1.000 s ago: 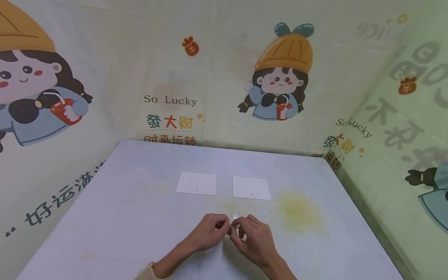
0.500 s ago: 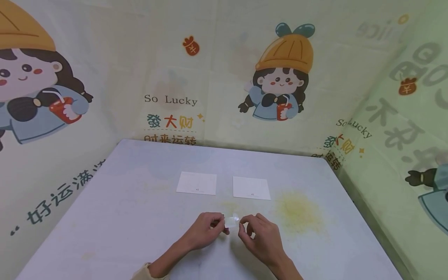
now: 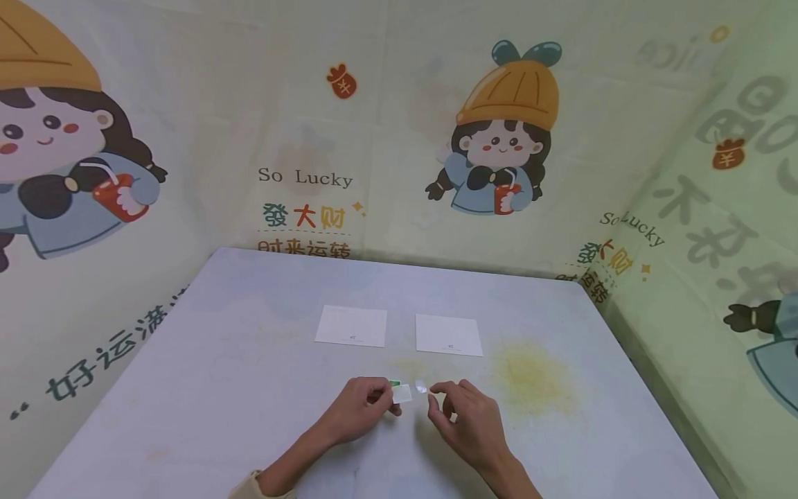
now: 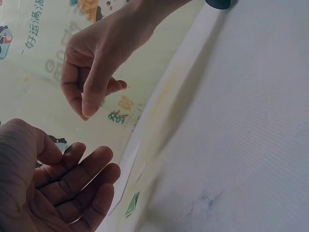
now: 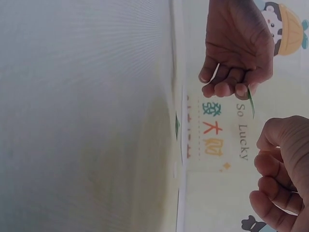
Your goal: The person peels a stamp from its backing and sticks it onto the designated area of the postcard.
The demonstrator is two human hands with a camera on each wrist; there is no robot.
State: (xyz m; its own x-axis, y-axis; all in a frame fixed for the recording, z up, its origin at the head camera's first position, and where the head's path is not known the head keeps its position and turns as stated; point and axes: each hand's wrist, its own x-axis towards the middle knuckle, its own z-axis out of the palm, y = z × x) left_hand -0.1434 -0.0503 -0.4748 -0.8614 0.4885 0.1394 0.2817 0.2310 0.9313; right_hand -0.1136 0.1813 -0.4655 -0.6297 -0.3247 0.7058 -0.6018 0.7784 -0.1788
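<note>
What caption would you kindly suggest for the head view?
Left grip pinching a small white sheet near the right grip, two cards beyond on the table.

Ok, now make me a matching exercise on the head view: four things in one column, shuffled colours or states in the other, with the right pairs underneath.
Column one:
1. left hand
2. two white cards
3. stain to the right of the cards
4. cap of the whole cartoon figure

Column two:
A. orange
B. pinching a small piece
C. flat, side by side
D. yellow

Pairs: 1-B, 2-C, 3-D, 4-A
</note>
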